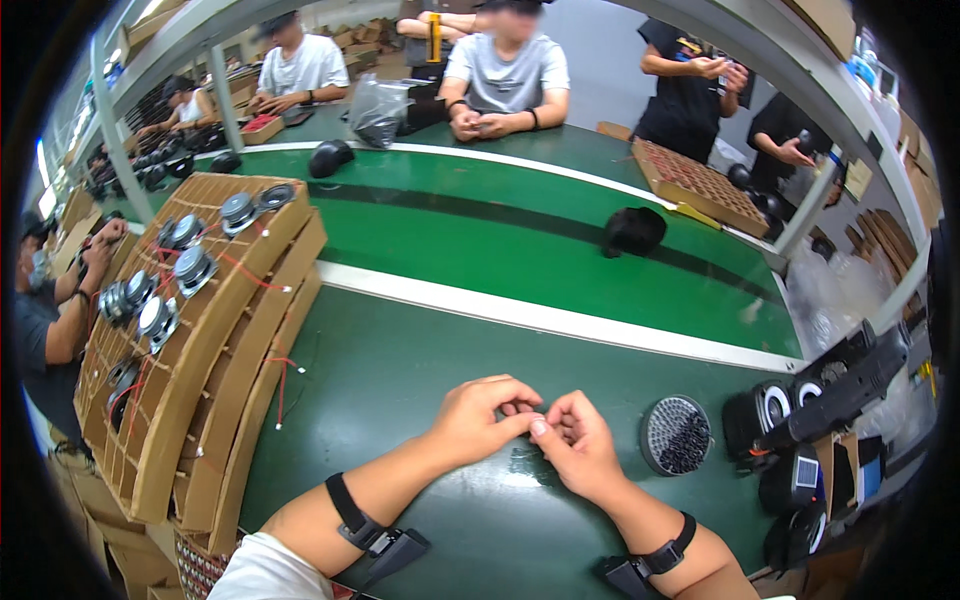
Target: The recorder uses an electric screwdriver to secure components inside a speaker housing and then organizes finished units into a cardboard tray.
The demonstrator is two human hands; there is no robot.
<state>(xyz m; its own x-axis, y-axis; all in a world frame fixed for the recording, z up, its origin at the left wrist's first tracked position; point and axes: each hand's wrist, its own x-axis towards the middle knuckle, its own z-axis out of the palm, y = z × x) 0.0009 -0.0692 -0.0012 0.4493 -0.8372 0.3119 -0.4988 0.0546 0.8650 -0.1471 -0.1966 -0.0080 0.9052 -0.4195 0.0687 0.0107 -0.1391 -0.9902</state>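
Note:
My left hand (482,420) and my right hand (580,448) meet over the dark green tabletop (400,370), their fingertips touching. The fingers of both are curled and pinched. Whatever lies between the fingertips is hidden or too small to name. Just right of my right hand stands a round dish (650,450) of small black screws, heaped toward its right side. Farther right, a black power tool (835,395) rests across several black speaker housings (745,425). Each of my wrists carries a black strap with a small device.
Stacked cardboard trays (190,400) at left hold several round speakers (192,268) with red wires. Beyond a white rail (500,310) runs a green conveyor belt (450,260) bearing black housings (634,232). Across it sit and stand several people, near a divided cardboard tray (690,180).

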